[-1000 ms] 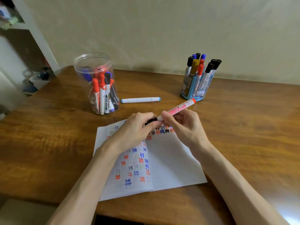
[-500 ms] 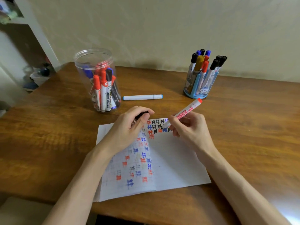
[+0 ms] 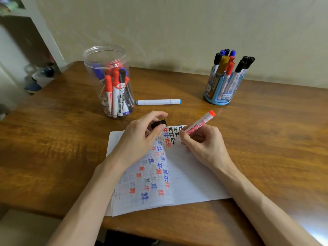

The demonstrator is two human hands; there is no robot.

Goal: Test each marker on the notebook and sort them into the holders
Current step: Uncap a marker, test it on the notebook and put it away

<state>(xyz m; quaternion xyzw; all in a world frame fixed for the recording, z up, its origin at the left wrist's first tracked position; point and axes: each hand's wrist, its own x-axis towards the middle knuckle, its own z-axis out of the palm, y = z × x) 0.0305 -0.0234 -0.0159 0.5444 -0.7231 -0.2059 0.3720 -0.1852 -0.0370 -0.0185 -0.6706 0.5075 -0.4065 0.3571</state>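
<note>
An open notebook covered with red, blue and black test marks lies on the wooden table. My right hand grips a white marker with a red end, its tip down on the top of the right page. My left hand rests on the left page and pinches the black cap. A clear plastic jar at the back left and a blue holder at the back right each contain several markers.
A white marker with blue ends lies on the table between the jar and the blue holder. The wall runs behind the table. A white shelf unit stands off the table's far left corner.
My hands pulled the black cap off the marker and moved apart. The right hand tipped the marker down to the page; the left hand settled on the notebook with the cap.
</note>
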